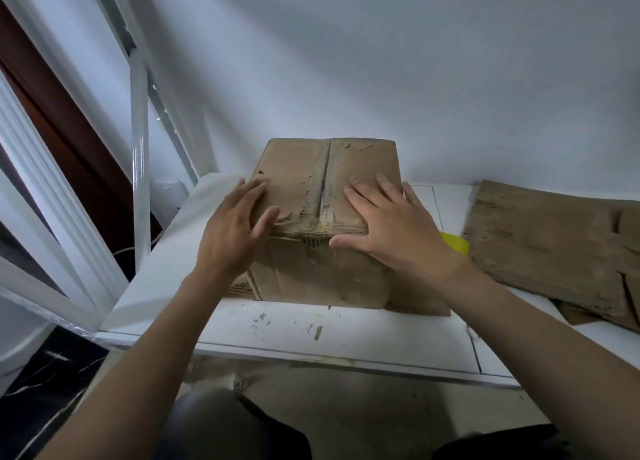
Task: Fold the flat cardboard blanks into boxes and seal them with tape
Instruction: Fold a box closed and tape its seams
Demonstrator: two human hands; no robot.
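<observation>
A white frame (140,168) stands at the table's left end. A person's left hand (239,224) lies on the left top flap of the box (294,168), fingers straight and spread, gripping nothing. The closed box stands mid-table (346,331) against the wall, its seam (325,182) worn. The right hand (391,224) presses flat on the right flap, fingers relaxed, thumb on the front face. Just beside that hand shows a yellow thing (453,243); flat blanks (554,238) lie at right.

My left hand (235,227) and right hand (391,231) are bare, forearms (162,338) bare too; dark trousers (239,428) cover my legs.
</observation>
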